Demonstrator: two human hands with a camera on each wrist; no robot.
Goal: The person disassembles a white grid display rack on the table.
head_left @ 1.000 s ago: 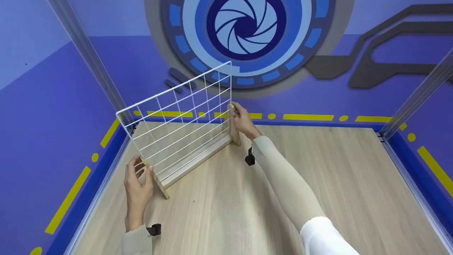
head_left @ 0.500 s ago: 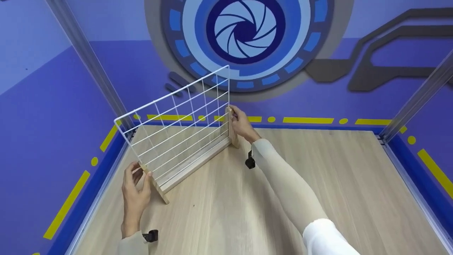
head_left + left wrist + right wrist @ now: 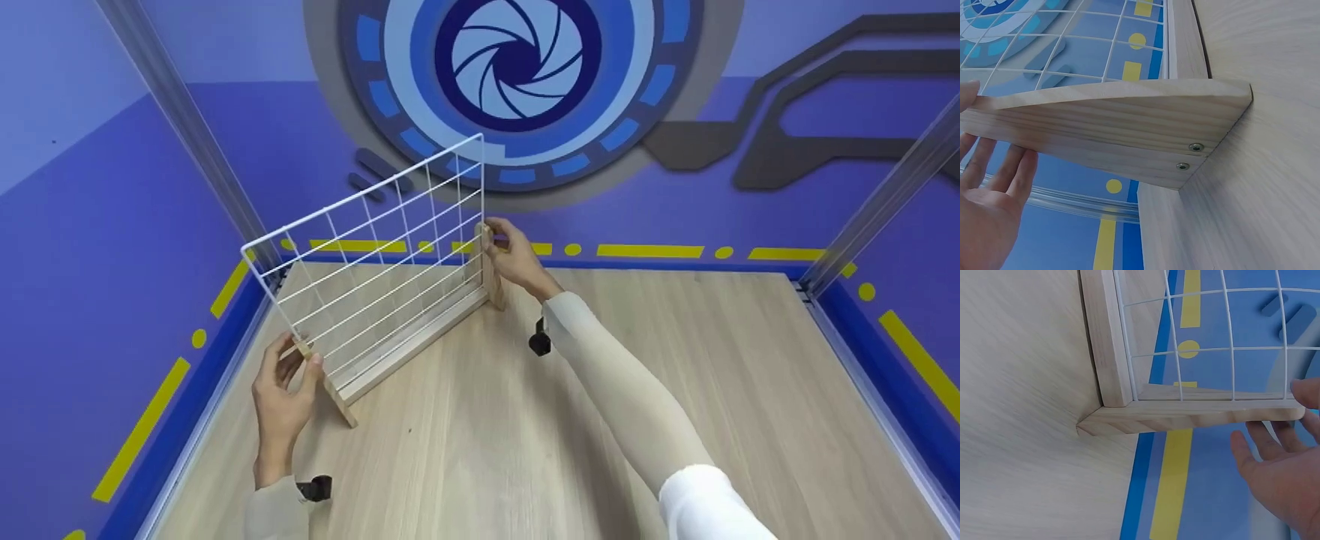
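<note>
A white wire grid panel (image 3: 375,225) stands upright in a wooden stand, set at a slant on the table's left half. Its wooden base bar (image 3: 416,345) joins two wooden side pieces. My left hand (image 3: 281,401) pinches the upper end of the near side piece (image 3: 1129,118), thumb on one side and fingers on the other; two screws show low on that piece. At the far end, my right hand (image 3: 517,259) grips the top of the other side piece (image 3: 1185,417) between thumb and fingers. In both wrist views the side pieces' lower ends meet the tabletop.
The wood-grain tabletop (image 3: 600,390) is bordered by blue printed walls (image 3: 637,217) at the back and both sides. Metal posts (image 3: 195,127) rise at the back corners. Black wrist cameras (image 3: 540,341) hang from the sleeves.
The view shifts slightly. Both hands keep their holds on the side pieces, and the grid and stand stay in nearly the same place.
</note>
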